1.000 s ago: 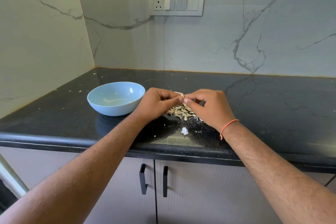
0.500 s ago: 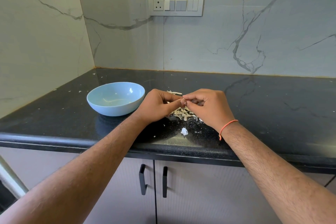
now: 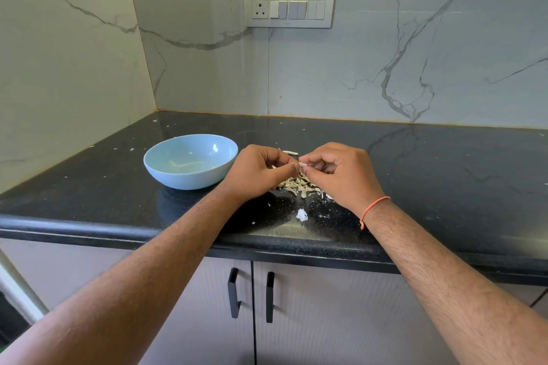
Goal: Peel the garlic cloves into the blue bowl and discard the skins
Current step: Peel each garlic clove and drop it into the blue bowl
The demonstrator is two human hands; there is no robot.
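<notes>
A light blue bowl (image 3: 190,160) stands on the black counter (image 3: 430,175), left of my hands. My left hand (image 3: 257,172) and my right hand (image 3: 341,172) meet just above the counter. Between their fingertips they pinch a small pale garlic clove (image 3: 302,164), mostly hidden by the fingers. Under and behind the hands lies a heap of garlic skins (image 3: 299,185). A larger white skin flake (image 3: 302,214) lies nearer the counter's front edge. The bowl holds a few pale bits at its bottom.
Small skin flecks are scattered over the counter. Marble walls close it at the back and left, with a switch panel (image 3: 289,9) on the back wall. Below the front edge are cabinet doors with black handles (image 3: 252,295).
The hands have stayed in place over the skin heap; only the fingertips have shifted slightly on the clove.
</notes>
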